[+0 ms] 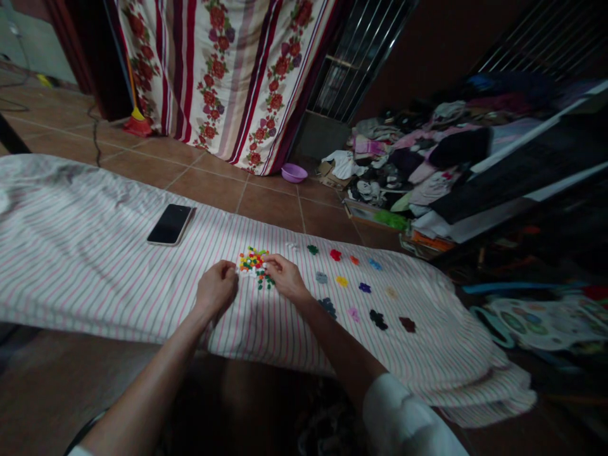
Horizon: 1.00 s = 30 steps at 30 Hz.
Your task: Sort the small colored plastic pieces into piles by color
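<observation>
A mixed heap of tiny coloured pieces, in orange, yellow, red, green and white, lies on a striped cloth. At its left edge rests my left hand, fingers curled together; anything inside them is hidden. My right hand is at the heap's right side, thumb and forefinger pinched over it, and whatever they hold is too small to name. Right of this hand, pieces sit in small single-colour piles, among them a red pile, a yellow pile, a black pile and a dark brown pile.
A phone lies on the cloth to the left. Beyond are a floral curtain, a purple basin and a broom on the tiled floor. Heaped clothes fill the back right.
</observation>
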Tool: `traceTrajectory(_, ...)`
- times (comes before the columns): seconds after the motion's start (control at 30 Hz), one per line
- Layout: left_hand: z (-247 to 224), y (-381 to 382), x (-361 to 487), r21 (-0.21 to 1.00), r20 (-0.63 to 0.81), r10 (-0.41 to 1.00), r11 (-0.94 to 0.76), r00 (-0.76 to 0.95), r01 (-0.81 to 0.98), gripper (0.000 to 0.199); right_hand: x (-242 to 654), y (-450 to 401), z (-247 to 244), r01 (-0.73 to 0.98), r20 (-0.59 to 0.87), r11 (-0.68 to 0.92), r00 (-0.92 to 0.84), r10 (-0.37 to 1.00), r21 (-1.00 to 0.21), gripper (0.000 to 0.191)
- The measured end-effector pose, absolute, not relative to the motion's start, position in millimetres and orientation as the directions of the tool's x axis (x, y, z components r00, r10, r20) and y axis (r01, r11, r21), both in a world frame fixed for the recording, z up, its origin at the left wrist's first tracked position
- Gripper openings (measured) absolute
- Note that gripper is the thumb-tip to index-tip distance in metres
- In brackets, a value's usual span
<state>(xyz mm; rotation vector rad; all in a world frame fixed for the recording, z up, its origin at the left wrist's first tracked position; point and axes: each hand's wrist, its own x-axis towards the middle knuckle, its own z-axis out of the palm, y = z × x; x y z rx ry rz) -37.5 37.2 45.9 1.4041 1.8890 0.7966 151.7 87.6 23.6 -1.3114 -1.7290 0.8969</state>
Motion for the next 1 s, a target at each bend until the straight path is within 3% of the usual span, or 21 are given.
traceTrajectory(0.27, 50, 36, -36, 0.748, -0.151, 0.964, 0.256, -0.219, 0.612, 0.029, 189, 105, 3, 0.289, 0.139, 0.114, 0.069, 0.988, -0.951, 0.025)
traceTrajectory(0.5, 51, 37, -34, 0.729, -0.167, 0.959, 0.277, -0.230, 0.625, 0.029, 228, 143, -18, 0.494, 0.147, -0.036, 0.325, 0.934, -0.869, 0.031)
traceTrajectory(0.73, 50, 39, -34, 0.727, -0.160, 0.958, 0.277, -0.237, 0.628, 0.028, 233, 168, -17, 0.646, 0.146, -0.128, 0.353, 0.924, -0.753, 0.036)
traceTrajectory(1.0, 49, 39, -34, 0.716, -0.155, 0.960, 0.273, -0.235, 0.642, 0.029, 223, 166, -6, 0.746, 0.167, -0.081, 0.251, 0.954, -0.661, 0.039)
